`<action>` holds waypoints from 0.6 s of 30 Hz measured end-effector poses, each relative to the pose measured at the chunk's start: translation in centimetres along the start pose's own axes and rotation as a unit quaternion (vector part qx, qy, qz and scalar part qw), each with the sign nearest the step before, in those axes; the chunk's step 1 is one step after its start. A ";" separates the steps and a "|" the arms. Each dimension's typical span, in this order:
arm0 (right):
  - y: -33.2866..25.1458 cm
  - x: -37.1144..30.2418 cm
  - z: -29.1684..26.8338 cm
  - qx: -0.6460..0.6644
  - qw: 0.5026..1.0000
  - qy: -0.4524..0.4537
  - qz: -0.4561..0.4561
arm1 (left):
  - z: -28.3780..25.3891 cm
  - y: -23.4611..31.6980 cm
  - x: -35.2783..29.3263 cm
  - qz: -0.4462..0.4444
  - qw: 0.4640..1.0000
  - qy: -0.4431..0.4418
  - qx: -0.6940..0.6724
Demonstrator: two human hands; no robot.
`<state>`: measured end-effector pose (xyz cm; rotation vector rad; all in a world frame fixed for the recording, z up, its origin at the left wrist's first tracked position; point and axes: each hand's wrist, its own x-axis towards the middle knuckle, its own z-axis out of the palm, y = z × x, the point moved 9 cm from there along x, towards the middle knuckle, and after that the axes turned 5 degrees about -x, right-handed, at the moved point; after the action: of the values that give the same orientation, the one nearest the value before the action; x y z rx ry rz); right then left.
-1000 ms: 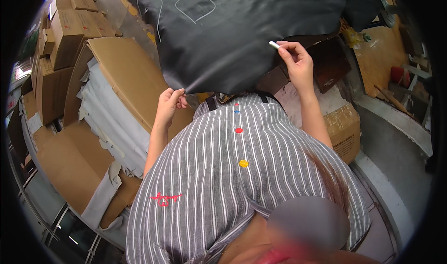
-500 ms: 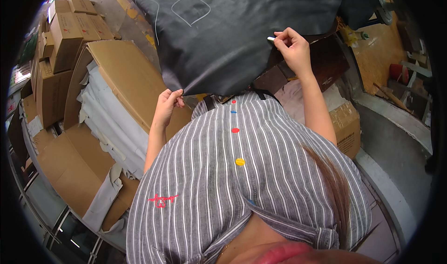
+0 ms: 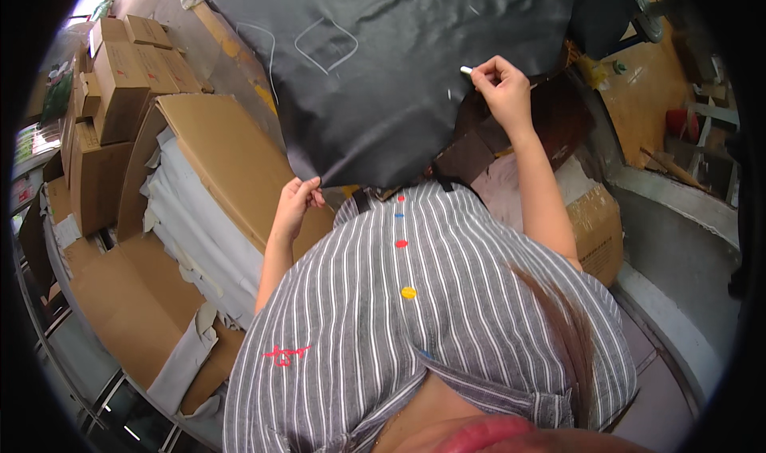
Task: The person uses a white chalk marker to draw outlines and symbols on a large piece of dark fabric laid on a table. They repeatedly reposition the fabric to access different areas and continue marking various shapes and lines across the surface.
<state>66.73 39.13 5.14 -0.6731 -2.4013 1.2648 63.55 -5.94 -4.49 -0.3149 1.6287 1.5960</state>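
Observation:
A large black sheet of leather (image 3: 375,102) spreads out in front of me, with white outlines and short strokes drawn on its surface. My left hand (image 3: 298,201) pinches the near left corner of this leather between thumb and fingers. Over the right part of the sheet, my right hand (image 3: 503,90) is closed on a short white stick of chalk (image 3: 466,71), whose tip points left. A small white mark shows on the leather just below the chalk. Whether the chalk touches the surface I cannot tell.
To the left stands an open cardboard box (image 3: 231,158) filled with folded pale grey sheets (image 3: 195,213). Stacked cartons (image 3: 120,78) rise behind it. At my right are a taped carton (image 3: 594,233) and a grey ledge (image 3: 666,213); a red container (image 3: 681,123) sits farther off.
A short white mark now shows on the leather near my right hand. The whole view has shifted slightly, so sheet and hands appear lower. Both hands keep their grips.

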 end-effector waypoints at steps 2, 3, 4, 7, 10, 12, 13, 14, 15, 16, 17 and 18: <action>-1.9 0.0 -0.1 -0.045 0.999 0.016 -0.025 | -0.1 -0.4 0.3 -0.008 1.000 -0.008 0.000; -2.0 -0.2 0.3 -0.067 0.997 0.006 -0.031 | -0.2 -0.7 -0.1 -0.014 1.000 0.001 -0.009; -2.2 -0.2 0.4 -0.089 0.995 -0.005 -0.036 | -0.2 -0.5 0.0 -0.011 1.000 0.000 -0.006; -0.1 0.2 -0.3 0.027 0.995 -0.085 0.046 | 0.1 -0.2 -0.3 -0.010 1.000 0.000 -0.012; 2.0 0.8 -1.7 0.307 0.947 -0.030 0.089 | -0.6 0.2 -0.8 0.004 0.999 -0.004 -0.047; 3.0 2.0 -3.0 0.338 0.935 0.029 0.101 | -3.1 -0.7 -1.2 0.000 0.998 -0.029 -0.050; 3.5 2.6 -3.4 0.349 0.931 0.049 0.095 | -4.6 -1.0 -1.6 -0.009 0.998 -0.019 -0.057; 3.9 3.4 -3.6 0.348 0.932 0.061 0.087 | -6.0 -1.3 -2.0 -0.017 0.998 -0.008 -0.064; 4.0 4.2 -3.5 0.348 0.931 0.073 0.081 | -7.6 -1.7 -2.4 -0.021 0.997 0.010 -0.075; 4.0 5.0 -3.4 0.349 0.930 0.084 0.075 | -9.1 -2.1 -3.0 -0.025 0.995 0.030 -0.087; 3.8 5.8 -2.9 0.341 0.935 0.075 0.061 | -10.5 -2.6 -3.4 -0.028 0.994 0.050 -0.098; 3.8 6.7 -2.3 0.334 0.939 0.066 0.048 | -11.3 -2.7 -3.6 -0.027 0.992 0.069 -0.103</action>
<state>63.30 46.24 3.70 -0.6317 -1.6749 1.8635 63.49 -18.06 -5.43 -0.5851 1.5451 1.7367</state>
